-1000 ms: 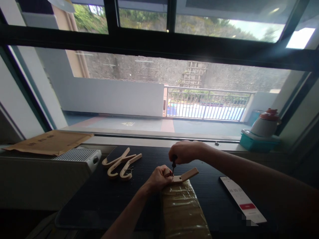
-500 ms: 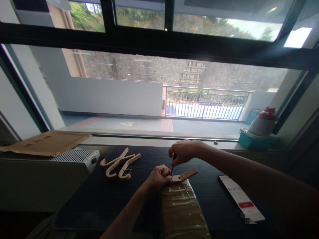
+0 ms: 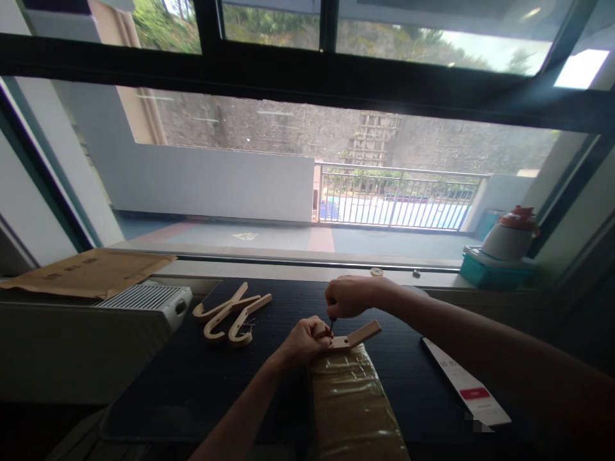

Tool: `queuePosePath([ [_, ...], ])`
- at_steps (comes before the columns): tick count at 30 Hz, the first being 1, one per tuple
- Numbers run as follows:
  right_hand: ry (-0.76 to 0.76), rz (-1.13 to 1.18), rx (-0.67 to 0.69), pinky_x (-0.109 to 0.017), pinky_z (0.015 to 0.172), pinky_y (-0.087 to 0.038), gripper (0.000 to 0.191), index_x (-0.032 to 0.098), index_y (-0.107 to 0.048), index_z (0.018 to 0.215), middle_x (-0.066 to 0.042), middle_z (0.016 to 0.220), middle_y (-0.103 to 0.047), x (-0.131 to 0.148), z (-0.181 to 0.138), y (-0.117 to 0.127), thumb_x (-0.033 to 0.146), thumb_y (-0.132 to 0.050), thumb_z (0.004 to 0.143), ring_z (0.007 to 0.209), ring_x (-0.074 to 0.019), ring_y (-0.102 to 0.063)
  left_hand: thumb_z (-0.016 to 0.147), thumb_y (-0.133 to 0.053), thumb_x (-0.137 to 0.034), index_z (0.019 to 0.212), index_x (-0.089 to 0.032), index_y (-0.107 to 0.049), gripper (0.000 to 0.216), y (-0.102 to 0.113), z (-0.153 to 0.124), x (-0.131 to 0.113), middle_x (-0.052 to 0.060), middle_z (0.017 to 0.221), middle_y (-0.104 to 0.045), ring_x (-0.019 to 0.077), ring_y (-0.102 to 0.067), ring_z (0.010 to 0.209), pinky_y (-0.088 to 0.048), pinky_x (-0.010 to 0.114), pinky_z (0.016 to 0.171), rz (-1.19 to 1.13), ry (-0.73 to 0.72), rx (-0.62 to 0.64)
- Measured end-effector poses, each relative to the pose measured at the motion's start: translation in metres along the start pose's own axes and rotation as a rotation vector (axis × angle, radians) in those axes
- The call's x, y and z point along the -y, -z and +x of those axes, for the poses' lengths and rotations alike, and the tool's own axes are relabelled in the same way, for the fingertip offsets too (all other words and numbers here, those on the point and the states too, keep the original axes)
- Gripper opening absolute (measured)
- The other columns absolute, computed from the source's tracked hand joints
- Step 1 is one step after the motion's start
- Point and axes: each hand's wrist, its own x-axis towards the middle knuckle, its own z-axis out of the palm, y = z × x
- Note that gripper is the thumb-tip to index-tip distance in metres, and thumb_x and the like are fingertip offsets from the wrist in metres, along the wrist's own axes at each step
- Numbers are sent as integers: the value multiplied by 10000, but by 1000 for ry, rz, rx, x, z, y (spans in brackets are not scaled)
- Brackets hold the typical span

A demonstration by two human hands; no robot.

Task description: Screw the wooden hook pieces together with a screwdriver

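My left hand [image 3: 307, 340] is closed on the curved end of a pale wooden hook [image 3: 362, 333], which rests across the far end of a long tape-wrapped package [image 3: 353, 400]. A dark hole shows in the hook's flat part. Above it my right hand [image 3: 350, 296] is wrapped round a small screwdriver [image 3: 332, 325], pointed down at the hook beside my left fingers. Its tip is hidden by those fingers. Further left, several similar wooden hooks [image 3: 240, 317] lie in a loose pile, with a few thin screws [image 3: 250, 325] by them.
The dark table [image 3: 202, 397] stands against a windowsill. A phone [image 3: 464, 381] lies at the right, under my right forearm. On the sill are a teal box [image 3: 497, 269] with a red-topped bottle [image 3: 509, 235] and a small round object [image 3: 377, 272]. A brown envelope [image 3: 91, 272] rests on the radiator [image 3: 148, 301].
My right hand has sunk slightly with the screwdriver, nearer the hook. My left hand and the hook stay put. The round object on the sill has come into view behind my right wrist.
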Motion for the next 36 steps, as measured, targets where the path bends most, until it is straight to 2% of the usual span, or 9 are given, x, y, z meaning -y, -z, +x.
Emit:
queuePosePath([
  [4,23,-49,16,-246,530,-362,289,157,-661,972,-38,846,-650,7,-4,6,326,-551,765,684,-146,-539,604,-681,-212,590,-167,-456,230,1,0,-2,16,725,-609,139,-564,664,-432,240,595,11,54,6],
  [7,71,-120,19,-243,565,-355,302,197,-660,1014,-26,895,-656,13,-7,12,227,-601,720,741,-151,-545,582,-715,-230,565,-166,-453,270,2,0,-3,0,681,-584,138,-561,661,-430,235,596,6,60,1],
  [10,113,-130,48,-236,573,-350,276,181,-675,979,-29,886,-660,16,-8,12,159,-581,721,743,-141,-542,566,-739,-243,545,-164,-456,294,2,0,-4,3,681,-581,141,-562,672,-433,235,603,25,64,-1],
  [15,97,30,28,-228,538,-361,263,166,-673,956,-29,880,-663,4,-5,-1,276,-554,749,686,-127,-536,582,-727,-229,531,-160,-458,282,3,-1,-2,21,724,-596,150,-570,702,-435,238,615,22,39,-7],
  [20,-18,187,11,-224,510,-360,307,147,-669,943,-37,794,-661,-11,0,-7,346,-495,789,621,-116,-538,610,-690,-225,562,-153,-494,214,2,0,-1,27,755,-603,151,-566,706,-439,248,629,30,18,25],
  [24,19,20,-36,-239,552,-358,304,188,-666,981,-32,861,-660,-1,-6,1,369,-574,755,697,-140,-551,601,-689,-223,556,-155,-493,213,3,0,-5,25,751,-594,149,-554,693,-437,250,621,26,24,35],
  [26,73,-92,-45,-240,579,-350,285,214,-665,997,-19,903,-657,8,-11,6,276,-624,722,753,-147,-551,600,-691,-221,521,-159,-457,254,4,0,-6,25,746,-583,151,-555,702,-434,247,623,36,13,42],
  [30,124,-190,-6,-244,586,-337,211,170,-681,924,-24,851,-657,15,-14,6,151,-581,740,740,-136,-543,622,-662,-208,519,-162,-435,253,4,0,-5,27,761,-577,153,-563,711,-438,249,632,51,-9,47],
  [36,-26,-88,-29,-243,545,-344,247,159,-678,920,-39,836,-651,1,-7,-3,318,-547,784,694,-144,-540,615,-661,-204,522,-161,-446,238,3,2,2,22,741,-584,159,-578,706,-450,256,626,32,-16,22],
])
